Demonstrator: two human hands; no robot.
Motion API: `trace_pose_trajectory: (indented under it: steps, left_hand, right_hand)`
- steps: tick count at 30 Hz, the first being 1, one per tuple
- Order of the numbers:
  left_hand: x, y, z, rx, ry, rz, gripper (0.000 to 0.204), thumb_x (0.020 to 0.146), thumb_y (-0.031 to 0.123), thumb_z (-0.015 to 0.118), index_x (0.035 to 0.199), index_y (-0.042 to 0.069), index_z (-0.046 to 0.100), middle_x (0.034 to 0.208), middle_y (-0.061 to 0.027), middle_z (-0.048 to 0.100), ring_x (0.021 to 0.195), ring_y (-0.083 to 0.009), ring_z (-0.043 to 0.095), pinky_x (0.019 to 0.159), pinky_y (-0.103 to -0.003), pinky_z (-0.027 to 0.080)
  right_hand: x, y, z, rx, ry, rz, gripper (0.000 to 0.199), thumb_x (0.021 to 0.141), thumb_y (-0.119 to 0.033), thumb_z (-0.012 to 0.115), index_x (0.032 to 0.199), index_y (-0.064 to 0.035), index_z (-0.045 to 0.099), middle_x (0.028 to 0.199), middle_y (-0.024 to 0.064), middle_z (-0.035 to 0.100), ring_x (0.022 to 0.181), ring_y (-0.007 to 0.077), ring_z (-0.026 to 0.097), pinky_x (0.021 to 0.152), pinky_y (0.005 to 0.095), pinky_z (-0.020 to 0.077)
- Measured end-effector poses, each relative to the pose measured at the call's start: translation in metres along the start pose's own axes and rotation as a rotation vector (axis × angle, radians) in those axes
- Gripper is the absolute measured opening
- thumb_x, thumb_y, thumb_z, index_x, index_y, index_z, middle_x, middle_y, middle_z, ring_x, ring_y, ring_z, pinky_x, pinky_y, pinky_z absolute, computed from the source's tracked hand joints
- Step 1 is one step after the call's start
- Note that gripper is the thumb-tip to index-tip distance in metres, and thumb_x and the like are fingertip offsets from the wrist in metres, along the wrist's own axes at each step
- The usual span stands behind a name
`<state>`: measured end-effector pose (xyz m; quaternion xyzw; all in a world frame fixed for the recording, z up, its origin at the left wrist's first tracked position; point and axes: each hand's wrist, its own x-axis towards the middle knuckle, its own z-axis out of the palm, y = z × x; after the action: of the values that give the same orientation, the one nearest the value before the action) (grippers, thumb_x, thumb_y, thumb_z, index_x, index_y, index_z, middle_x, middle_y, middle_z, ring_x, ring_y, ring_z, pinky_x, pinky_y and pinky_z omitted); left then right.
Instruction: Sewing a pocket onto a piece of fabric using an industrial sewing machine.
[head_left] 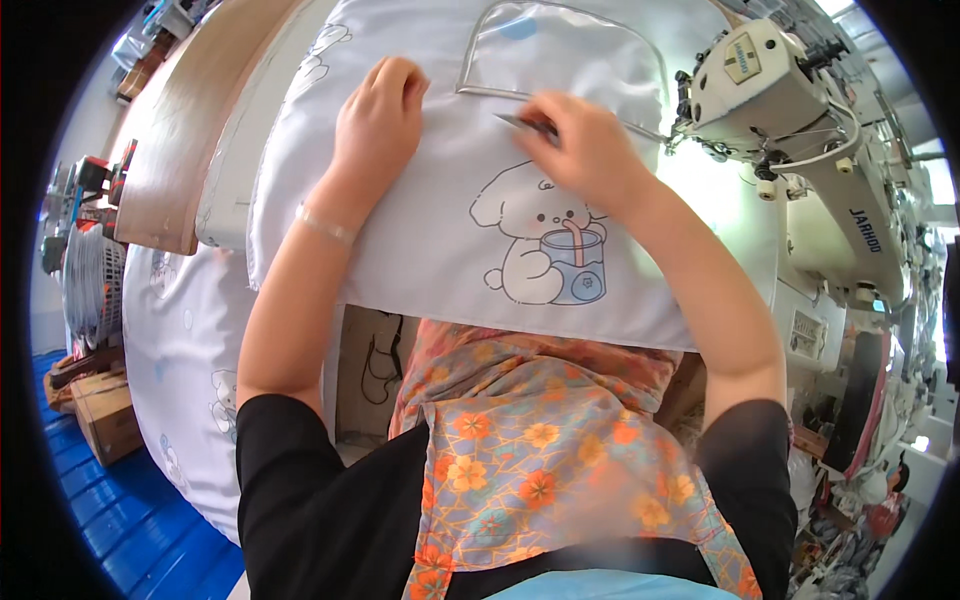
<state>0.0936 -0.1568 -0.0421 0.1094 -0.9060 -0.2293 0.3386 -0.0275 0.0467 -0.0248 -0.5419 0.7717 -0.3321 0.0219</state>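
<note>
**Two hands working on white printed fabric beside a sewing machine**

We are looking down from our own head at our two bare hands. The fingers of our right hand [585, 145] are pinching narrowly around a small, thin metal tool [525, 124]; it is too blurred for us to tell what kind. Its tip is resting on the white fabric [440, 240], just below the lower edge of a clear, curved pocket [560, 55] that is lying on the cloth. The fingers of our left hand [380, 115] are curling loosely and pressing down on the fabric to the left of the pocket, holding nothing. A thin bracelet [325, 225] is circling that wrist.

The fabric is spreading across the worktop [170, 150] in front of us and is hanging over its near edge toward our lap. A cartoon rabbit hugging a blue cup with a straw [545, 245] is printed on it, just below our right hand. More of the same printed cloth is draping down on our left.

A cream-coloured sewing machine [800, 120] is standing to the right, close beside the pocket. We are wearing an orange floral apron [540, 450] over black sleeves. Blue flooring [140, 520] and cardboard boxes [100, 410] are showing at the lower left.
</note>
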Motion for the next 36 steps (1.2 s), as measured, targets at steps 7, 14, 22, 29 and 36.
trace_pose_trajectory:
  steps: [7, 14, 22, 29, 36]
  left_hand:
    - [-0.106, 0.058, -0.059, -0.149, -0.367, 0.223, 0.011, 0.076, 0.000, 0.061, 0.084, 0.004, 0.054, 0.084, -0.0122, 0.059, 0.077, -0.0321, 0.059, 0.066, -0.040, 0.046]
    - [-0.119, 0.088, -0.064, 0.035, -0.477, 0.198, 0.048, 0.073, 0.001, 0.063, 0.121, 0.000, 0.057, 0.136, -0.0185, 0.050, 0.128, -0.0315, 0.047, 0.110, -0.051, 0.033]
    - [-0.128, 0.034, -0.074, 0.413, -0.332, 0.251, 0.045, 0.080, 0.001, 0.049, 0.123, 0.002, 0.060, 0.131, -0.0129, 0.058, 0.127, -0.0268, 0.052, 0.108, -0.044, 0.037]
    - [-0.143, 0.054, -0.076, 0.729, -0.204, 0.189, 0.047, 0.078, 0.001, 0.054, 0.123, 0.007, 0.062, 0.127, -0.0081, 0.059, 0.105, -0.0260, 0.062, 0.094, -0.039, 0.047]
    - [-0.095, 0.066, -0.033, 0.440, -0.360, 0.266, 0.042, 0.076, 0.007, 0.060, 0.119, 0.007, 0.061, 0.098, -0.0051, 0.057, 0.080, -0.0200, 0.064, 0.062, -0.031, 0.053]
  right_hand:
    - [-0.222, 0.064, -0.109, -0.067, 0.390, 0.783, 0.019, 0.089, -0.012, 0.065, 0.107, -0.0059, 0.066, 0.100, 0.0086, 0.067, 0.096, 0.0168, 0.064, 0.083, 0.0295, 0.0499]
    - [-0.303, 0.090, -0.145, -0.025, 0.562, 0.978, 0.026, 0.091, -0.012, 0.061, 0.114, -0.0004, 0.064, 0.109, 0.0046, 0.064, 0.100, 0.0130, 0.058, 0.090, 0.0273, 0.0448]
    - [-0.251, 0.076, -0.117, 0.363, 0.375, 0.811, 0.031, 0.088, -0.005, 0.062, 0.118, 0.0001, 0.064, 0.108, 0.0046, 0.065, 0.098, 0.0100, 0.057, 0.089, 0.0241, 0.0440]
    - [-0.200, 0.062, -0.087, 0.302, 0.194, 0.766, 0.027, 0.089, -0.007, 0.061, 0.115, -0.0018, 0.067, 0.092, -0.0013, 0.064, 0.079, 0.0053, 0.053, 0.073, 0.0199, 0.0426]
    - [-0.205, 0.055, -0.074, -0.061, 0.316, 0.663, 0.025, 0.093, -0.005, 0.055, 0.115, -0.0037, 0.066, 0.087, 0.0021, 0.061, 0.072, 0.0091, 0.050, 0.065, 0.0250, 0.0429]
